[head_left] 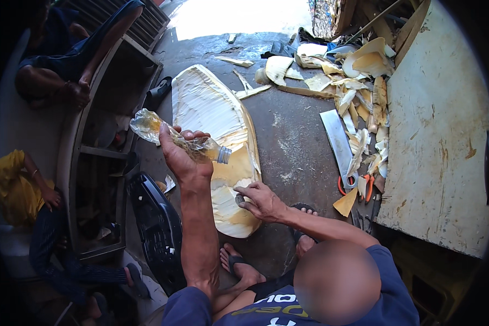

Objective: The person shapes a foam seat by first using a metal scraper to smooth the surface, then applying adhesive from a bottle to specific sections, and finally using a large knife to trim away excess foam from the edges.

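Observation:
My left hand is wrapped round a crumpled clear plastic bottle holding some amber liquid. The bottle is tilted, its open neck pointing right above a long cream foam seat pad. Ridged cut marks cover the pad's far part, and its near part is yellower and smoother. Over the near part, my right hand pinches a small dark piece between thumb and fingers; its exact kind cannot be made out. Whether that piece touches the foam is unclear.
A black plastic seat base lies left of my left forearm. Foam scraps pile up at the far right, beside a flat silver blade and orange-handled scissors. A worn board stands right; two people sit left by a metal-framed cabinet.

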`<state>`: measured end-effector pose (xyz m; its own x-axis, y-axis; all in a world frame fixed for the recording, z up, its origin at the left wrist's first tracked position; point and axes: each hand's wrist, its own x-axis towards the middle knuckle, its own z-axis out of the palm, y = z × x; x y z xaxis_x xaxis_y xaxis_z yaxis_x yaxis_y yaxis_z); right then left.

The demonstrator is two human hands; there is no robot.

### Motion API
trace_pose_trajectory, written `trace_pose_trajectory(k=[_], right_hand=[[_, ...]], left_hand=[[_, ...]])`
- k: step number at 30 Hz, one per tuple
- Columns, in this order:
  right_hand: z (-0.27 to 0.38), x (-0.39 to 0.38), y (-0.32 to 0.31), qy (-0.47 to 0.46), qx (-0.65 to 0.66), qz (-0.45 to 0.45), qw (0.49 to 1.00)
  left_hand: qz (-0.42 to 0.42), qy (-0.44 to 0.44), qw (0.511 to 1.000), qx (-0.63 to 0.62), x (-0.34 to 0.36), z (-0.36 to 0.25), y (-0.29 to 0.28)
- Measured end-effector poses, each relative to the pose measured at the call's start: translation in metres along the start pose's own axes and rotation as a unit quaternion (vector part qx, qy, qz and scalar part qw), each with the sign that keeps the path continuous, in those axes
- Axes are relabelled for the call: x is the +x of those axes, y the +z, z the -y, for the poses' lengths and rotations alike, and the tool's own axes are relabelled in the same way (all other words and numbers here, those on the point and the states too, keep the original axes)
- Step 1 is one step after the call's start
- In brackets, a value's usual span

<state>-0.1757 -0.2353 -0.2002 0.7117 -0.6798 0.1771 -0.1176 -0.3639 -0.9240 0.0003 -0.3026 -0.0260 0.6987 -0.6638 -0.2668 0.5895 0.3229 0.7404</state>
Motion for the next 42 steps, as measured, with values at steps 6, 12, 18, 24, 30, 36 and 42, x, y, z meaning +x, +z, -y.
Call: trace_pose_trajectory(k=[6,12,18,24,30,36,42], right_hand=[[-0.021,-0.002,0.015,-0.088,-0.153,-0.032,0.984],[-0.022,0.006,0.018,-0.124,-0.342,0.05,0.93],[0.005,0.003,0.009,-0.076,-0.226,-0.024,0.971],[0.062,0.037,-0.06,-0.221,-0.203,-0.191,0.934],[0.061,0.049,-0.069,-0.223,-0.231,-0.216,0.922],[0.062,0.053,-0.08,-0.227,-0.296,-0.182,0.91],[0.061,0.056,-0.085,-0.211,-0.307,-0.153,0.915]], left_hand=[[0.018,-0.008,1.0,0.01,0.007,-0.007,-0.015],[0.018,-0.023,1.0,0.001,0.009,-0.005,-0.02],[0.028,0.003,0.999,0.031,0.007,-0.01,-0.021],[0.03,-0.009,0.999,0.029,0.0,-0.008,-0.017],[0.021,-0.033,0.999,0.017,0.008,-0.002,-0.023],[0.002,-0.084,0.996,-0.018,0.007,0.005,-0.023],[0.015,-0.107,0.994,0.023,0.008,0.02,-0.024]])
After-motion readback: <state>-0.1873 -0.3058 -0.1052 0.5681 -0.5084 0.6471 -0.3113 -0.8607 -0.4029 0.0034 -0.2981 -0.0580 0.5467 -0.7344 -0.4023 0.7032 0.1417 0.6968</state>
